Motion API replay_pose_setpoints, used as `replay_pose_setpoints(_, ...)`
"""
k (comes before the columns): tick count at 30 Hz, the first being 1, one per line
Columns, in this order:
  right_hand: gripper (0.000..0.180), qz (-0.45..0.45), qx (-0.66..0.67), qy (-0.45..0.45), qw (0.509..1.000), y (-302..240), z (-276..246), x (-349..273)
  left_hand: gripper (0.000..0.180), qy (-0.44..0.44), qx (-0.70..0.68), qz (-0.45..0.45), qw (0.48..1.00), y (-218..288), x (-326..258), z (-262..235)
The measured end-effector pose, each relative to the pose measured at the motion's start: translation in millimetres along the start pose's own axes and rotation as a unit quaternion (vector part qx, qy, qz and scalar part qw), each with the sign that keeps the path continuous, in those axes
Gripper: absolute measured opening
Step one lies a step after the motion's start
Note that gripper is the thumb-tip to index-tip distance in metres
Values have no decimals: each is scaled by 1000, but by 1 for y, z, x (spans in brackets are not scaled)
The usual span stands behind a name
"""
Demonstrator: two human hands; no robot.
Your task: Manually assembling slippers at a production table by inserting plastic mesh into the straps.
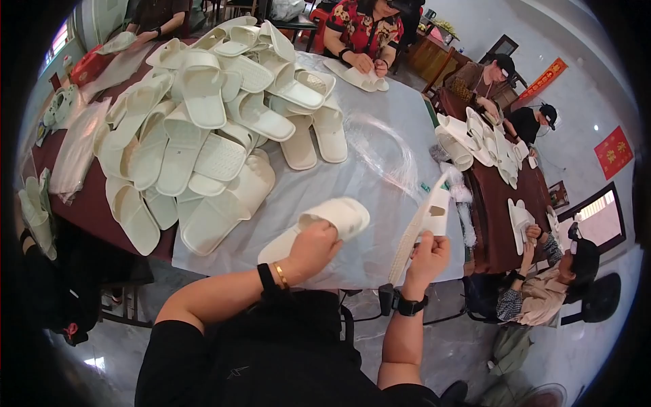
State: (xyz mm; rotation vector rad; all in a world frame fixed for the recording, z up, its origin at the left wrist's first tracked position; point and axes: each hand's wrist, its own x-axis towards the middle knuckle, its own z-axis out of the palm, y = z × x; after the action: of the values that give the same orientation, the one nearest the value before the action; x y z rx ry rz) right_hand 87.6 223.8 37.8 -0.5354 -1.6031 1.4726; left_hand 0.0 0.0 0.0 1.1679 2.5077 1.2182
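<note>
My left hand [313, 248] is closed on a cream slide slipper [351, 216], its curled fingers at the strap's opening. That slipper is tilted over the grey plastic sheet [366, 254], toe pointing away to the right. In my right hand [427, 259] a second cream slipper [409, 243] stands on edge, sole facing left, gripped by its lower part. A square gap shows at its strap. Beyond my left hand rises a large heap of matching slippers [203, 88]; the nearest one [210, 220] lies close to the sheet's front edge.
Clear plastic bags [80, 146] lie on the dark red tablecloth at left; strands of clear plastic [383, 152] lie on the sheet. Across the table a person [366, 34] handles slippers. More people sit at a right-hand table with a slipper pile [485, 142]. A person's slipper [34, 210] shows far left.
</note>
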Motion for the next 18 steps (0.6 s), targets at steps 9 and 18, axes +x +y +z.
replay_pose_setpoints(9, 18, -64, -214, -252, 942, 27, 57, -56, 38, 84, 23, -54, 995, -20, -18, 7)
replay_pose_setpoints(18, 45, -155, -379, -251, 877, 86, 43, -26, 44, 86, 76, -8, 993, -28, -2, 6)
